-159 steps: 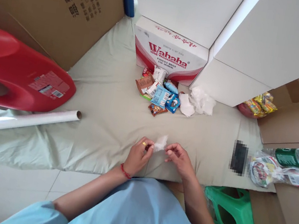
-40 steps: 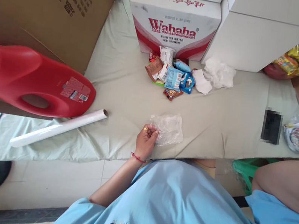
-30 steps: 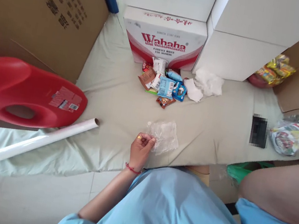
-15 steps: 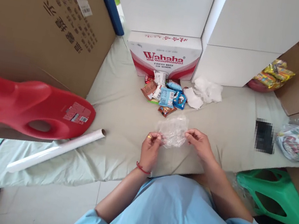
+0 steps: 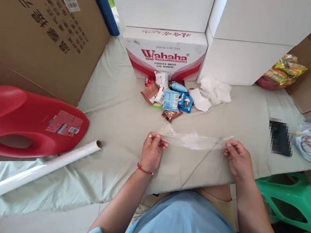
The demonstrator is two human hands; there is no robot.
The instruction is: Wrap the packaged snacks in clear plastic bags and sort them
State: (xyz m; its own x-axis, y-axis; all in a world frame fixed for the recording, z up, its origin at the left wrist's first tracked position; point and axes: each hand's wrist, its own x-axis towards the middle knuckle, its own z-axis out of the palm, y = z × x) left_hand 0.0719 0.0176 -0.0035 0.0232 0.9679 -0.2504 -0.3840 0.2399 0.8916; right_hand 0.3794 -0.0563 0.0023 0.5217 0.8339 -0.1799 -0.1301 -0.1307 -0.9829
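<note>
A thin clear plastic bag (image 5: 191,140) is stretched sideways between my two hands, just above the cloth-covered surface. My left hand (image 5: 151,151), with a ring and a red cord bracelet, pinches its left end. Its right end is pinched in the fingertips of my right hand (image 5: 238,158). Beyond the bag lies a pile of small snack packets (image 5: 171,100), blue, brown and white. A crumpled white plastic bag (image 5: 216,91) and a folded white paper (image 5: 200,100) lie to the right of the pile.
A Wahaha carton (image 5: 165,58) stands behind the packets, beside white boxes (image 5: 242,63). On the left are a red jug (image 5: 64,129), a white roll (image 5: 41,171) and a large cardboard box (image 5: 36,45). A green stool (image 5: 293,203) is at the right, below the surface's edge.
My right hand has moved away to the right, and the bag, bunched before, is now drawn out into a long strip. The camera view has shifted slightly.
</note>
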